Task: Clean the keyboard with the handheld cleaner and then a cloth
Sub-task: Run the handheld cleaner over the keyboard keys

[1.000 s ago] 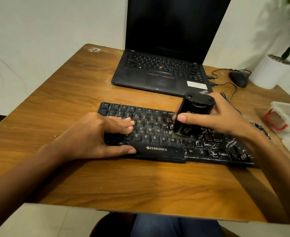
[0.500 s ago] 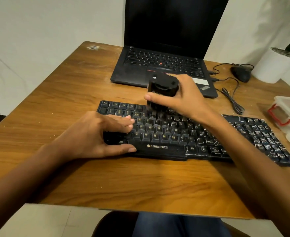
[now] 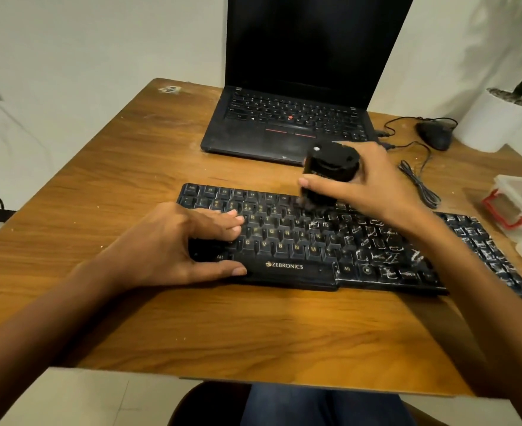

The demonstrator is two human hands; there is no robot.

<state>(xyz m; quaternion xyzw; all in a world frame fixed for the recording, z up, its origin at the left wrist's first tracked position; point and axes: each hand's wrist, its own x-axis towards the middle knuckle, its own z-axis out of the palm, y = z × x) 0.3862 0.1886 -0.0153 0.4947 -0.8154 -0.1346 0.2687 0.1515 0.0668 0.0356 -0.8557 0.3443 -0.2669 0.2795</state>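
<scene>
Keyboard (image 3: 284, 238) position: flat on the bench (image 3: 253, 327), just in front of the laptop (image 3: 284, 127), long edge toward us. We brace it with the left hand (image 3: 173, 244), fingers laid straight over the left-side keys and thumb along the front edge, gripping nothing. We wrap the right hand (image 3: 370, 186) round the handheld cleaner (image 3: 330, 167), thumb on the near side and fingers behind. Its lower end meets the upper key rows near the middle, though blur hides the exact contact. White residue covers the right-hand keys; the left and centre keys look cleaner.

We judge the cleaner to be light and rigid, a smooth black barrel best held round its mid-body, leaving the working end free. The keyboard appears light and likely to slide on the smooth wood, so downward pressure at one end is advisable. Keycaps may unseat under hard scrubbing. No cloth is in view.
</scene>
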